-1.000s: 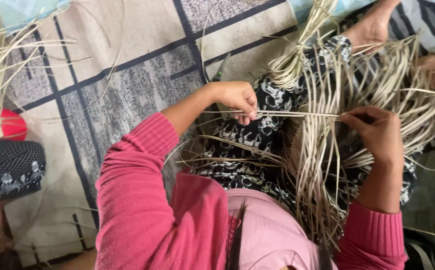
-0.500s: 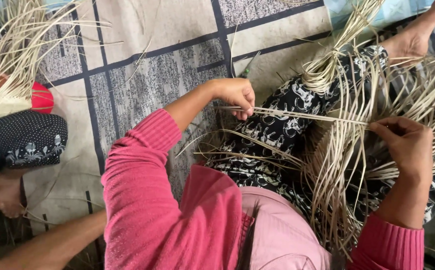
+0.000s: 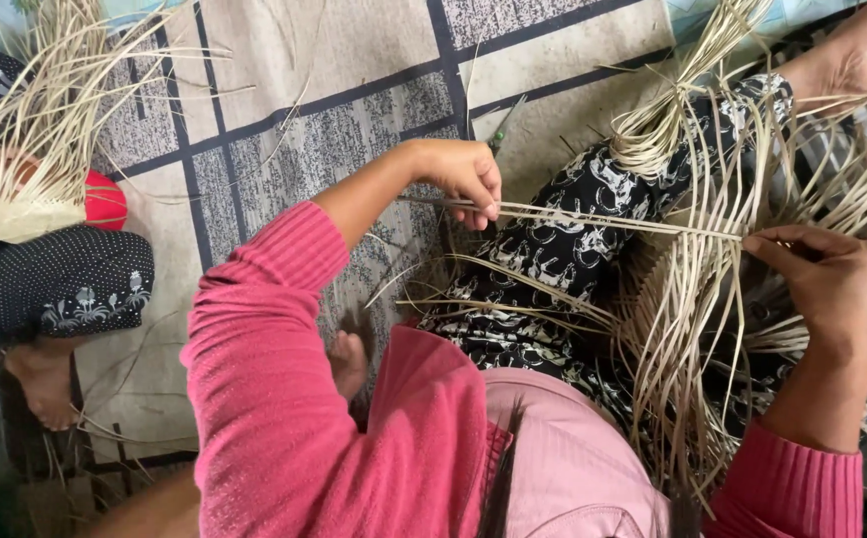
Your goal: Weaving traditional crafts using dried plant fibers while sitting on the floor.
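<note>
The left hand [image 3: 468, 177] pinches one end of a pale straw strip [image 3: 613, 221], and the right hand [image 3: 827, 279] pinches the other, each grip closed on it. The strip lies taut across the lap, over patterned black trousers [image 3: 563, 259] and loose straw [image 3: 692, 329]. A patterned mat [image 3: 334, 130] covers the floor beneath.

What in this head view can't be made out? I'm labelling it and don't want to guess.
- Left hand: fingertips curl under, hiding the grip on the strip.
- Right hand: fingers buried among the loose straw strands.
- Green-handled tool on the mat: mostly behind the left hand, too small to identify.
- Neighbour's straw piece: cut off by the left edge.
</note>
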